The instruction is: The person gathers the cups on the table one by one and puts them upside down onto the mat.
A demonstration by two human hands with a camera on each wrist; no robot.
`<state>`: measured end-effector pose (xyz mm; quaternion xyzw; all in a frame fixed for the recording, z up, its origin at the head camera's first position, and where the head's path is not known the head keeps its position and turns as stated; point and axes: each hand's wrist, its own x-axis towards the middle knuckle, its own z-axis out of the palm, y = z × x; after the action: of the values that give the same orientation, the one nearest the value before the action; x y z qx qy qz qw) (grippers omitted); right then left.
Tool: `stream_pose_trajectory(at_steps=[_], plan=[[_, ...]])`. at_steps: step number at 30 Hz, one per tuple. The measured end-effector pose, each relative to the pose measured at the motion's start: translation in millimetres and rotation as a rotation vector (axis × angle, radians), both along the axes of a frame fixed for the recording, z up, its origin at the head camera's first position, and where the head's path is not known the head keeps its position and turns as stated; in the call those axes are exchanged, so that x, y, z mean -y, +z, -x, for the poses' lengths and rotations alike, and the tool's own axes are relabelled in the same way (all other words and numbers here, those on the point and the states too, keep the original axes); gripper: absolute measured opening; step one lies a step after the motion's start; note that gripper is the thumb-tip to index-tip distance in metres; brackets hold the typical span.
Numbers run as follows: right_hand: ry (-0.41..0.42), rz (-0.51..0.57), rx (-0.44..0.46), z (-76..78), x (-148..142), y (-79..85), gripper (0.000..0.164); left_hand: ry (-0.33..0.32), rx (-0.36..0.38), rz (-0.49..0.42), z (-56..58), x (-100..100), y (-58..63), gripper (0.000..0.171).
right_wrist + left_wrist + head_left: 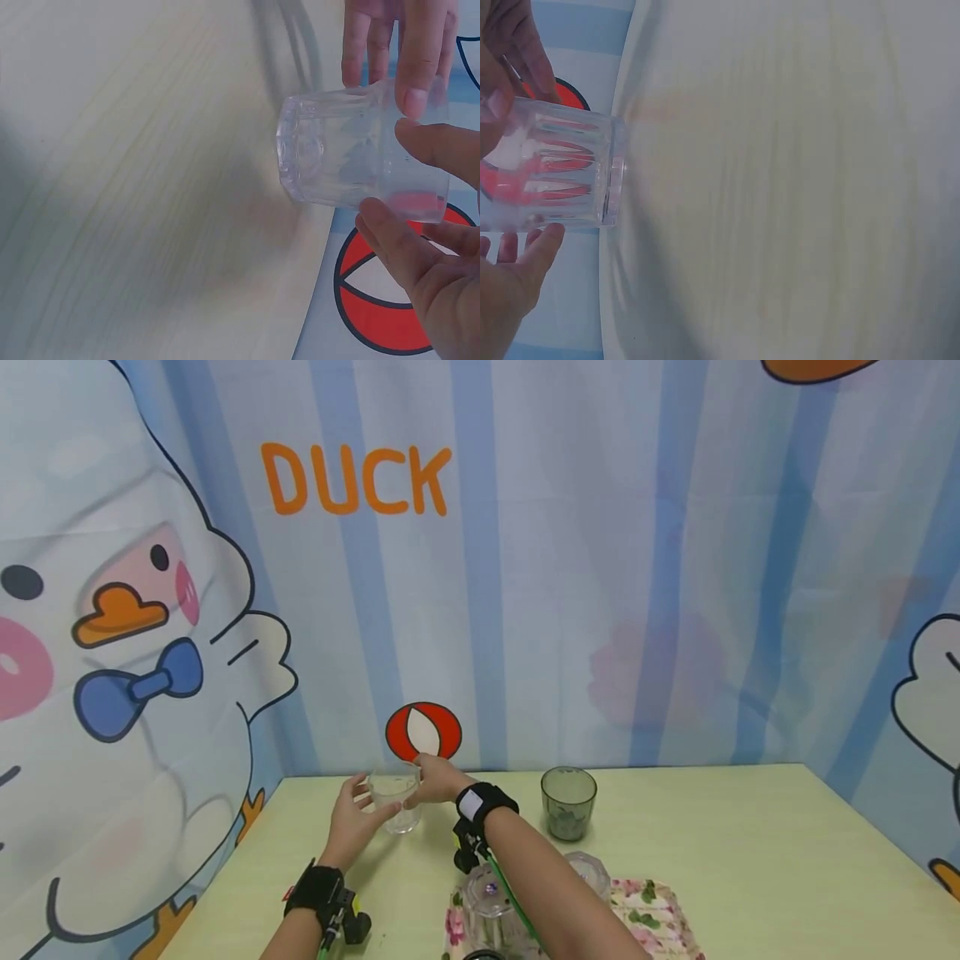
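Fingers (357, 785) of the left hand (351, 828) bend round the near-left side of a clear glass (392, 787), thumb in front. The glass sits between both hands; the right hand (438, 779) grips its other side by the rim. Farther right, a green glass (568, 803) stands upright.

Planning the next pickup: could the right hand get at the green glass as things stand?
Probably not yet: the right hand holds the clear glass, though nothing visible blocks its way to the green glass.
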<state>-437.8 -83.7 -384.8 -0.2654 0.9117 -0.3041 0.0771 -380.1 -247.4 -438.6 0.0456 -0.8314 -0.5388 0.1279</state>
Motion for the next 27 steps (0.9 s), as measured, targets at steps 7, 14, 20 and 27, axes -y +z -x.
stream_pose_trajectory(at_steps=[7, 14, 20, 27], plan=[[-0.034, 0.023, 0.023, -2.1, -0.7, 0.5, 0.080, -0.016, -0.003, -0.024, 0.1, 0.2, -3.7, 0.082], [-0.037, 0.049, 0.030, -1.7, 1.5, -0.9, 0.077, -0.026, -0.019, -0.027, -2.0, 2.2, -6.3, 0.075], [-0.035, 0.068, 0.021, 0.0, 2.8, -0.5, 0.068, -0.027, -0.038, -0.023, -1.1, 0.4, -6.3, 0.076], [-0.012, 0.043, -0.031, 0.2, -1.1, 4.2, 0.047, -0.026, -0.039, 0.001, 1.0, -4.1, -3.0, 0.073]])
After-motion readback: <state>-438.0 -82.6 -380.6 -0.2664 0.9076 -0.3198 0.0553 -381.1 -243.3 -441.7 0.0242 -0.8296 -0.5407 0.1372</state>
